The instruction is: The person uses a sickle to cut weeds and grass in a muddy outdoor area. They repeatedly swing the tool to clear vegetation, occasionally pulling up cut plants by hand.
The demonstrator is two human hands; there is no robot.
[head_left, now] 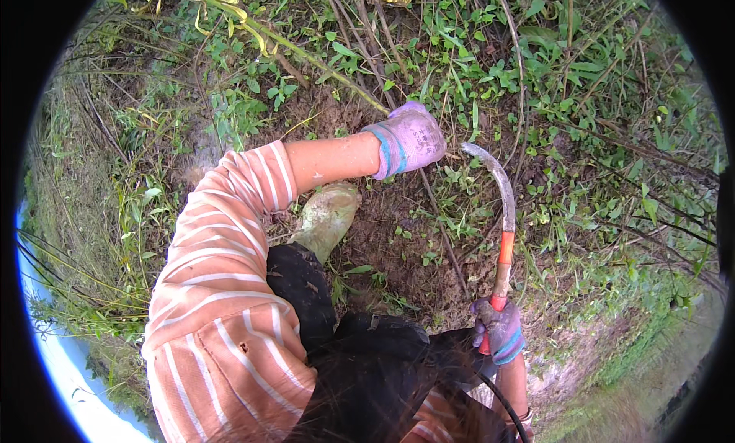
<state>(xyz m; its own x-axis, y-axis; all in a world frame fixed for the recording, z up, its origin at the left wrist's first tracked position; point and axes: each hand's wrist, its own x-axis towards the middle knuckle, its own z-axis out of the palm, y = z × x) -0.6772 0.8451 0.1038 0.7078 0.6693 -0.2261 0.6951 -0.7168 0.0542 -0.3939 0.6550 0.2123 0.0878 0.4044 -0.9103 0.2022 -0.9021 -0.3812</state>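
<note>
My left hand [414, 134], in a soiled purple knit glove with a teal band, is closed around the lower end of a green plant stalk [321, 65]. The stalk slants up to the left and carries yellowed leaves. At lower right my right hand [497, 331], gloved alike, grips the red handle of a sickle [504, 204]. The curved, dirt-marked blade points up, and its tip lies a little to the right of my left hand, apart from it. My left fingers are mostly hidden behind the back of the glove.
A muddy pale boot [328, 216] stands on bare brown soil [390, 242] below my left forearm. Low green weeds [459, 58] cover the ground above and to the right. Thin dry stems [637, 144] cross at the right, and a woody stick [445, 230] slants between my hands.
</note>
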